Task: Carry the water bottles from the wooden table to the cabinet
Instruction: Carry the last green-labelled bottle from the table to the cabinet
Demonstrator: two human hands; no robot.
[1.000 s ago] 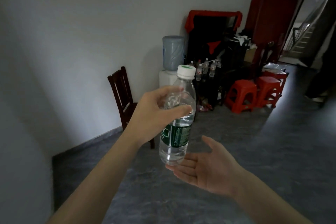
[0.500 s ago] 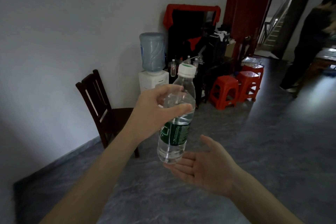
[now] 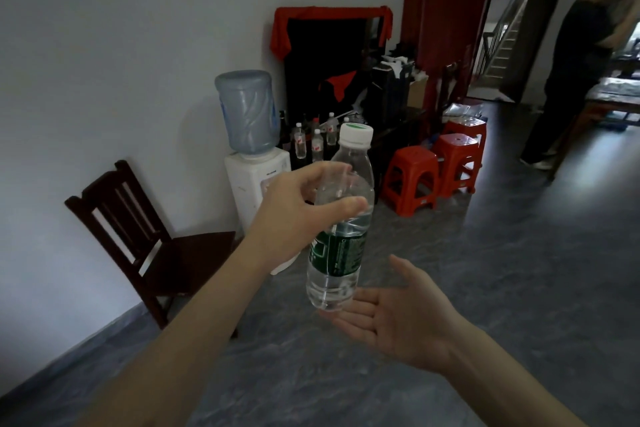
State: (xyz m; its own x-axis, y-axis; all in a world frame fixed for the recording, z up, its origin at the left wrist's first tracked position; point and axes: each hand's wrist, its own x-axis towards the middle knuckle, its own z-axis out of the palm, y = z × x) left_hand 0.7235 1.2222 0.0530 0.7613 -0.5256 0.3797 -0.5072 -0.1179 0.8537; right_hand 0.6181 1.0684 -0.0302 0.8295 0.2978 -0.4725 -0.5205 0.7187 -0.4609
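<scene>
Water bottle (image 3: 341, 218) held upright in mid-air over the floor, left hand (image 3: 298, 215) curled round its thin, crushable shoulder, right hand (image 3: 391, 319) flat-fingered just under the base; likely light, smooth plastic, better gripped at the label.

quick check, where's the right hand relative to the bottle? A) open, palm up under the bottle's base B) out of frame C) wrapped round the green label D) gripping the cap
A. The right hand lies open, palm up, just under the base of the water bottle, while the left hand grips the bottle's upper part below the white cap; whether the palm touches the base cannot be told.
</scene>
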